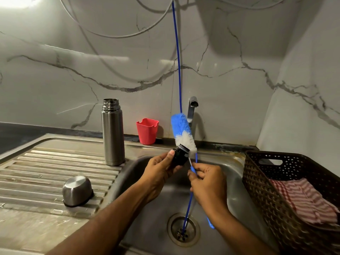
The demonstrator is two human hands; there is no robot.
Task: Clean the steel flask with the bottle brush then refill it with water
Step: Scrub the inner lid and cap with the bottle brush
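Left hand [159, 169] grips black flask stopper [180, 157] over sink basin [230, 173]; right hand [208, 181] pinches bottle brush [182, 131] by its handle, bristles touching stopper. Steel flask [112, 133] stands open and upright at basin's left edge on draining-board bench [46, 162], steel cap [77, 191] upside down nearby. Brown basket [272, 190] at right holds striped cloth [301, 197]. Red cup [147, 130] by wall.

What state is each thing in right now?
Steel flask: upright, uncapped, on the drainboard.
Steel cup: upside down on the drainboard.
Black stopper: held in left hand.
Bottle brush: against the stopper, handle pinched by right hand.
Tap: no water visible.
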